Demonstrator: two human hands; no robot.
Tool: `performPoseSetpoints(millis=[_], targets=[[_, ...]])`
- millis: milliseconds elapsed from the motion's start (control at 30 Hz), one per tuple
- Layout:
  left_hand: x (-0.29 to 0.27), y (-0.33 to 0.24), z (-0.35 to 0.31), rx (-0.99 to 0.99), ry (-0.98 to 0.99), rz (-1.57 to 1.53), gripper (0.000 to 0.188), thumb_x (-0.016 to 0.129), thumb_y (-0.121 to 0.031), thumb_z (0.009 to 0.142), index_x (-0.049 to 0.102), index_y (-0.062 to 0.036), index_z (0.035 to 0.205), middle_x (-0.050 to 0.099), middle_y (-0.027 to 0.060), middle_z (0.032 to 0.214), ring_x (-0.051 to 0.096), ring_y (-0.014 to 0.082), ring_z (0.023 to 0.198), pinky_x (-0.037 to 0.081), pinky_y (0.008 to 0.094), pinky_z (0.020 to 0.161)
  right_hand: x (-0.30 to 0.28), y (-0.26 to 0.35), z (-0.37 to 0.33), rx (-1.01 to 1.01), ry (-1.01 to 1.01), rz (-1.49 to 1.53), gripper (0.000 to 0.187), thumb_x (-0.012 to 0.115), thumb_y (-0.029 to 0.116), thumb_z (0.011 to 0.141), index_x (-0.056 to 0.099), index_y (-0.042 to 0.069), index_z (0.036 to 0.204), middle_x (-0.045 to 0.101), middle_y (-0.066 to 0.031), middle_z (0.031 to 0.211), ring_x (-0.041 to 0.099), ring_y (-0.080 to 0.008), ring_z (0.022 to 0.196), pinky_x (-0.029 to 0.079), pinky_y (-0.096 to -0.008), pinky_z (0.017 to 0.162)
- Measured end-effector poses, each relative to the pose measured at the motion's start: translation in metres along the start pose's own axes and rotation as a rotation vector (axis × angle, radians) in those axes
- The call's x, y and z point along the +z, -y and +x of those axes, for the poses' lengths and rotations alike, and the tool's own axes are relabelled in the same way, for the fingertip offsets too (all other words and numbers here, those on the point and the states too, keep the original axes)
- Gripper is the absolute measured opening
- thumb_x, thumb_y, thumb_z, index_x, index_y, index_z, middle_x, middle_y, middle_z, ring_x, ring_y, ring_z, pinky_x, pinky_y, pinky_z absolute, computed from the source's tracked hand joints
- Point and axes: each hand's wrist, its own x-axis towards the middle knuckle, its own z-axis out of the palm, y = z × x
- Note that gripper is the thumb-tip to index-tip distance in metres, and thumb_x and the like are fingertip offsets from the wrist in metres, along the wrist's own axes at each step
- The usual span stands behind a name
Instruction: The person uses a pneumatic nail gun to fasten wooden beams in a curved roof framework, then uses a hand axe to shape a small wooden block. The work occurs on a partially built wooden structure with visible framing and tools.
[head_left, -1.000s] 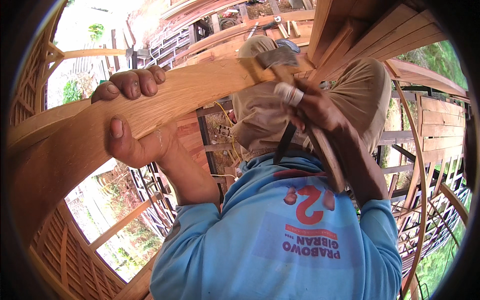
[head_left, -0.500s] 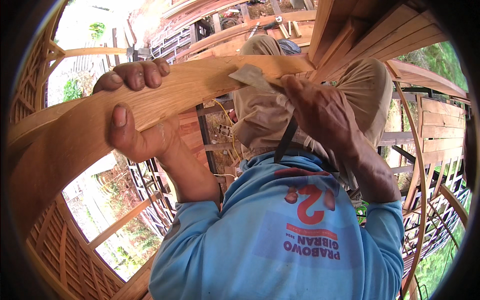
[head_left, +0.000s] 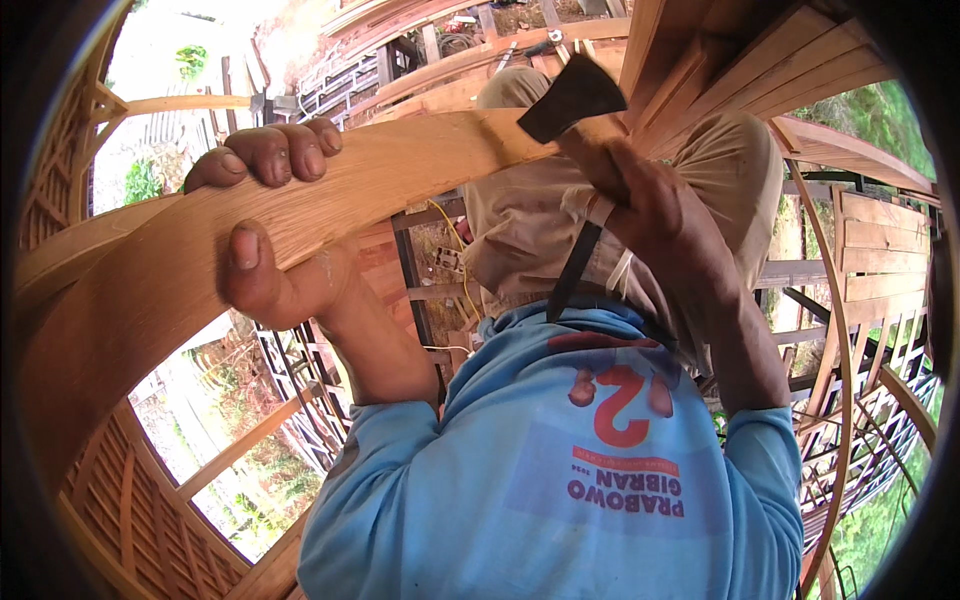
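A long, curved wooden plank runs from the lower left up across my lap. My left hand is wrapped round it, several fingers over the far edge and the thumb on the near face. In my right hand is a hatchet with a dark, flared blade and a wooden handle, mostly covered by my fingers. The blade stands at the plank's right end; whether it touches the wood I cannot tell.
My bent legs in tan trousers are beneath the plank. Stacked boards rise at the upper right. Dark metal beams and a yellow cord show below. A slatted wooden panel is at the right, a lattice at the lower left.
The hatchet has lifted and turned in my right hand, its blade now dark and farther up and right. My left hand and the plank have stayed nearly still.
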Motion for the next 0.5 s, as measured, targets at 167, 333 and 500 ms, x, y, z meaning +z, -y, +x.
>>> performPoseSetpoints(millis=[167, 333, 500], targets=[[-0.001, 0.002, 0.000, -0.002, -0.013, 0.003, 0.041, 0.060, -0.032, 0.088, 0.056, -0.0096, 0.122, 0.055, 0.0090, 0.101, 0.054, 0.0240, 0.093, 0.041, 0.0489, 0.091, -0.007, 0.013, 0.014, 0.752, 0.281, 0.739, 0.043, 0.069, 0.034, 0.096, 0.058, -0.001, 0.118, 0.058, -0.0036, 0.078, 0.057, -0.0116, 0.053, 0.046, -0.0270, 0.048], [0.001, -0.003, 0.005, -0.029, 0.022, 0.007, 0.044, 0.057, -0.036, 0.086, 0.061, -0.0133, 0.124, 0.056, 0.0054, 0.100, 0.054, 0.0232, 0.094, 0.038, 0.0474, 0.093, -0.006, 0.032, 0.009, 0.623, 0.407, 1.070, 0.046, 0.068, 0.034, 0.096, 0.059, -0.001, 0.125, 0.057, -0.0014, 0.076, 0.052, -0.0079, 0.049, 0.042, -0.0242, 0.044], [-0.001, 0.000, 0.003, -0.044, -0.001, 0.004, 0.045, 0.057, -0.036, 0.086, 0.061, -0.0137, 0.124, 0.057, 0.0053, 0.100, 0.055, 0.0231, 0.094, 0.038, 0.0470, 0.094, -0.013, 0.019, 0.018, 0.592, 0.279, 0.839, 0.046, 0.066, 0.027, 0.097, 0.056, 0.000, 0.133, 0.063, -0.0041, 0.083, 0.053, -0.0079, 0.052, 0.043, -0.0244, 0.046]])
